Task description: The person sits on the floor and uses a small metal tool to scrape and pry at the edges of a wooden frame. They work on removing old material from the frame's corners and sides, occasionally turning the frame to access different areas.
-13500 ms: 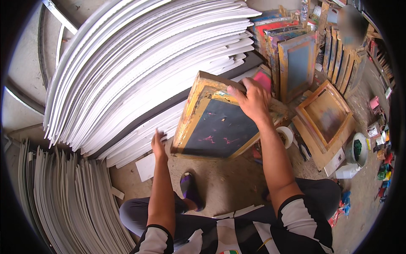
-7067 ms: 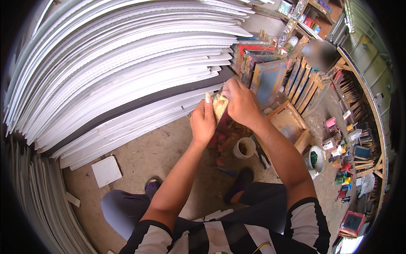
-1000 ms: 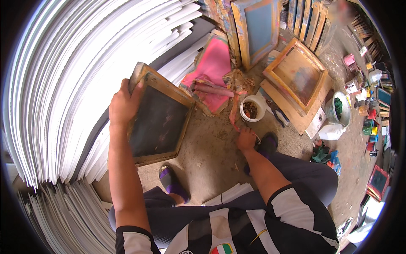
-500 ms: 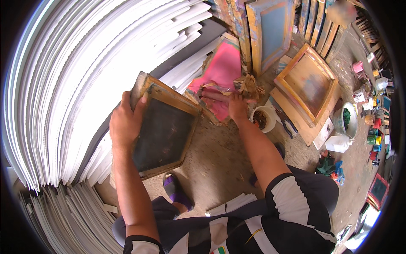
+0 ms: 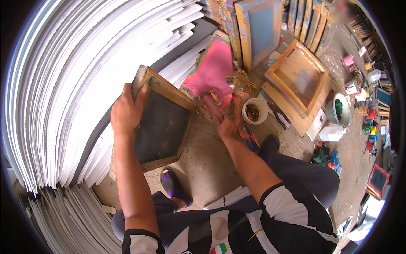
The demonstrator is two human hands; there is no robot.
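Note:
A wooden screen frame (image 5: 185,106) with dark mesh stands tilted at the left. My left hand (image 5: 125,113) is closed round its upper left edge, thumb on the near side. Beyond the frame's right edge my right hand (image 5: 226,128) is wrapped round one end of a reddish, thick stick-like tool (image 5: 210,106); its exact kind is unclear. The tool's far end lies over a pink, paint-covered sheet (image 5: 218,61) with ragged edges. Torn brown scraps (image 5: 242,82) lie beside that sheet.
To the right stand a white tub (image 5: 264,110) with scraps inside, dark-handled pliers (image 5: 279,118) and a wooden frame (image 5: 305,111) on a board. A metal bucket (image 5: 345,116) is further right. Stacked white sheets (image 5: 97,63) fill the left. Upright frames (image 5: 259,34) stand behind.
My right hand has come nearer and slightly left, swinging the reddish tool from sideways to pointing away from me. My left hand still grips the frame. The view has shifted slightly.

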